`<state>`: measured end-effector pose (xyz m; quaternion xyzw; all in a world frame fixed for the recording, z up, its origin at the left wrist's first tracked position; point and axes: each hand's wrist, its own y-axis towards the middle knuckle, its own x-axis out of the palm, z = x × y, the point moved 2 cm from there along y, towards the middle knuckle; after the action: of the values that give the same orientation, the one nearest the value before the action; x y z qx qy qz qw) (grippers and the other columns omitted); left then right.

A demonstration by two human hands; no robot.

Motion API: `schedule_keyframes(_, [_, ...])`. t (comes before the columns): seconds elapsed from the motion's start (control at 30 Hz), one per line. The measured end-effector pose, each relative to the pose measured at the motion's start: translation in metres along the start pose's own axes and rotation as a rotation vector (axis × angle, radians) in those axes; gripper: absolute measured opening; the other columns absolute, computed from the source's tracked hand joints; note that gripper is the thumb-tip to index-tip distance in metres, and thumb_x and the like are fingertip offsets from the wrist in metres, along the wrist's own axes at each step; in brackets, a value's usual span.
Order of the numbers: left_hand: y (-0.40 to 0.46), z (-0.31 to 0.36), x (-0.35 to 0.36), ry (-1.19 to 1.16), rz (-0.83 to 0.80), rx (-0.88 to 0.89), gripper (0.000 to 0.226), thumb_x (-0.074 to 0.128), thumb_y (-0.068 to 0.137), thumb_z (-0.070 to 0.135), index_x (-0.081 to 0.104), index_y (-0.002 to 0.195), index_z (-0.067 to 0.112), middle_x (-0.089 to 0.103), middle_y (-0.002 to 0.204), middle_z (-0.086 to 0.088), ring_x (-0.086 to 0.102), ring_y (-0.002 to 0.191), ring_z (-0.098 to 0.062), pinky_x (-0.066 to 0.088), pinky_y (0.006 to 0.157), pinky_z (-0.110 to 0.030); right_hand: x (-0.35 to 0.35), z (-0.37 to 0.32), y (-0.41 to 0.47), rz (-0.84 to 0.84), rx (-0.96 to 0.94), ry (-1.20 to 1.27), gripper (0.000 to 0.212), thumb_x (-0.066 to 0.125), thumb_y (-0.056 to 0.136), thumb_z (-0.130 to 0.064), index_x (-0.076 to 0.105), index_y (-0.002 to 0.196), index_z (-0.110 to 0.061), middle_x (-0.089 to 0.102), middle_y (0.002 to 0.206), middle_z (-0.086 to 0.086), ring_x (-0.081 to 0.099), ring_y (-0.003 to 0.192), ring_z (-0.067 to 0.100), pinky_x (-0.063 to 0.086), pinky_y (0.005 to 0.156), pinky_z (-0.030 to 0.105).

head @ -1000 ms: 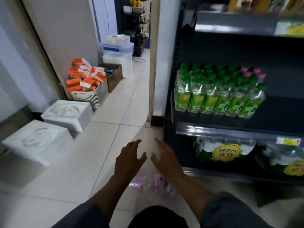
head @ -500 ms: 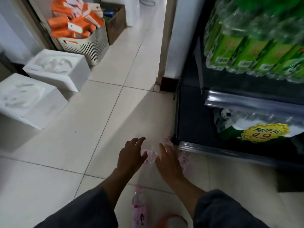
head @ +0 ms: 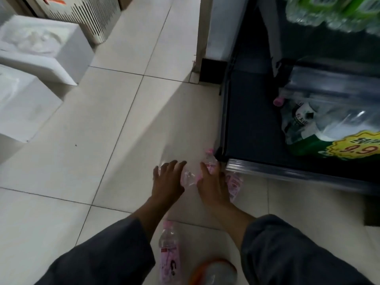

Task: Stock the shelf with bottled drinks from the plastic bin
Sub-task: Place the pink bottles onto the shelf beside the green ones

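Observation:
Several clear bottles with pink caps and labels lie on the tiled floor by the corner of the dark shelf (head: 246, 124). My left hand (head: 168, 182) is spread flat over one clear bottle (head: 188, 178). My right hand (head: 211, 186) lies over two others: a bottle (head: 209, 156) whose pink cap shows between thumb and forefinger, and a bottle (head: 234, 184) by its outer edge. Neither hand has lifted anything. Another pink-labelled bottle (head: 169, 254) lies between my forearms. On the bottom shelf one pink-capped bottle (head: 278, 101) lies beside a wrapped water pack (head: 329, 128).
Green-labelled bottles (head: 329, 11) fill the shelf above. White foam boxes (head: 41, 44) and a slatted white basket (head: 88, 15) stand at the left. A round orange-rimmed object (head: 213, 271) sits at the bottom edge. A wall corner (head: 218, 33) stands left of the shelf.
My view has tipped down towards the floor. Both hands have dropped from mid-air onto the bottles by the shelf's corner.

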<state>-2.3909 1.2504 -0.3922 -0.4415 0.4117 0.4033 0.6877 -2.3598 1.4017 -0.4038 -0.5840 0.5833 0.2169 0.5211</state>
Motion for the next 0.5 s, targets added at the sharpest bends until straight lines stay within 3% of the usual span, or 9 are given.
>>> schedule_keyframes(0.13, [0.008, -0.002, 0.006, 0.094, -0.049, 0.023, 0.078, 0.072, 0.086, 0.03, 0.031, 0.153, 0.034, 0.044, 0.151, 0.002, 0.034, 0.144, -0.024, 0.01, 0.121, -0.059, 0.012, 0.008, 0.017, -0.044, 0.052, 0.099, 0.056, 0.04, 0.106, -0.031, 0.021, 0.156, -0.047, -0.005, 0.168, -0.001, 0.027, 0.144, 0.038, 0.032, 0.115, 0.047])
schedule_keyframes(0.23, [0.005, -0.007, 0.01, 0.152, -0.033, 0.035, 0.067, 0.071, 0.087, 0.038, 0.04, 0.147, 0.037, 0.048, 0.142, 0.002, 0.039, 0.138, -0.025, 0.014, 0.118, -0.059, 0.023, 0.016, 0.015, 0.003, -0.022, 0.024, 0.06, 0.038, 0.101, -0.055, 0.019, 0.156, -0.044, 0.021, 0.163, 0.0, 0.033, 0.142, 0.031, 0.031, 0.107, 0.041])
schedule_keyframes(0.33, [-0.003, -0.006, 0.013, 0.137, -0.017, 0.024, 0.062, 0.071, 0.086, 0.04, 0.044, 0.143, 0.038, 0.049, 0.138, 0.001, 0.041, 0.134, -0.026, 0.018, 0.117, -0.058, 0.019, 0.015, 0.009, 0.013, -0.038, 0.067, 0.054, 0.043, 0.1, -0.049, 0.033, 0.152, -0.038, 0.035, 0.151, 0.002, 0.044, 0.13, 0.029, 0.039, 0.098, 0.039])
schedule_keyframes(0.5, [-0.016, -0.016, 0.011, 0.063, 0.028, -0.029, 0.073, 0.072, 0.087, 0.04, 0.035, 0.149, 0.034, 0.05, 0.135, -0.007, 0.05, 0.122, -0.026, 0.039, 0.109, -0.046, 0.006, 0.008, -0.026, 0.019, -0.116, 0.155, 0.044, 0.05, 0.1, -0.026, 0.045, 0.142, -0.038, 0.022, 0.152, 0.004, 0.046, 0.12, 0.027, 0.05, 0.097, 0.042])
